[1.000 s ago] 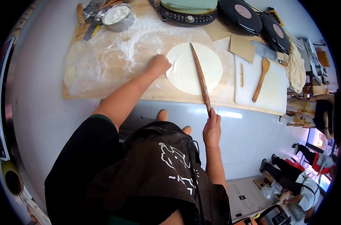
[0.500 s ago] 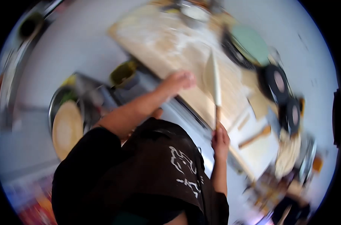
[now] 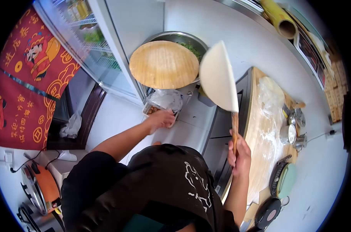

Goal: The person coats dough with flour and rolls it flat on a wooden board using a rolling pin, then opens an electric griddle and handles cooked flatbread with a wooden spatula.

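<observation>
My right hand is closed round the wooden handle end of a rolling pin. A pale, thin dough sheet is folded over the pin and hangs down in a half-round. My left hand holds nothing and has its fingers loosely apart. Below it, as seen from above, stands a white basket with a clear plastic bag on it; I cannot tell whether the hand touches either. Ahead, a round wooden lid partly covers a steel basin with chopped greens inside.
To the right is a floured wooden board with a plastic-wrapped lump, a metal cup and black round griddles. At left stand a glass-door fridge, a red printed curtain and an orange pan.
My view has swung left from the floured board toward the basin and fridge. The rolling pin with the dough sheet has come along in my right hand. My left hand remains free.
</observation>
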Action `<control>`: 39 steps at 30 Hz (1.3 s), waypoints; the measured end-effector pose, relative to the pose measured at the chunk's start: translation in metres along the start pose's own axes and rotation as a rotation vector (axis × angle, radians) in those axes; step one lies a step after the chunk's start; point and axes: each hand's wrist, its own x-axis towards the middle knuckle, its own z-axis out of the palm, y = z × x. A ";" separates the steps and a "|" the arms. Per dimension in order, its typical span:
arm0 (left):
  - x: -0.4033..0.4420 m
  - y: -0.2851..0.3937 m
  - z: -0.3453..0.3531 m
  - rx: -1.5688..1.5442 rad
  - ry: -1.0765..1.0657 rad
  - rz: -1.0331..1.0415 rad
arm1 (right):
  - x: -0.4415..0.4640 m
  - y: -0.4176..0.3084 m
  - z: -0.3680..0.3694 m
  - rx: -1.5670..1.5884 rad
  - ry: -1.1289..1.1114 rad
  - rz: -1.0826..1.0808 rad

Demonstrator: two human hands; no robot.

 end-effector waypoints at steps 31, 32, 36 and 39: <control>-0.009 0.128 -0.063 -0.339 0.423 0.329 | 0.125 0.106 0.229 -1.471 -0.419 -0.520; -0.007 0.126 -0.065 -0.343 0.426 0.325 | 0.123 0.105 0.233 -1.465 -0.428 -0.480; 0.001 0.101 -0.092 -0.001 0.345 0.526 | 0.117 0.097 0.239 -1.316 -0.449 -0.442; 0.029 0.069 -0.152 0.032 0.254 0.441 | 0.112 0.100 0.199 -1.218 -0.344 -0.478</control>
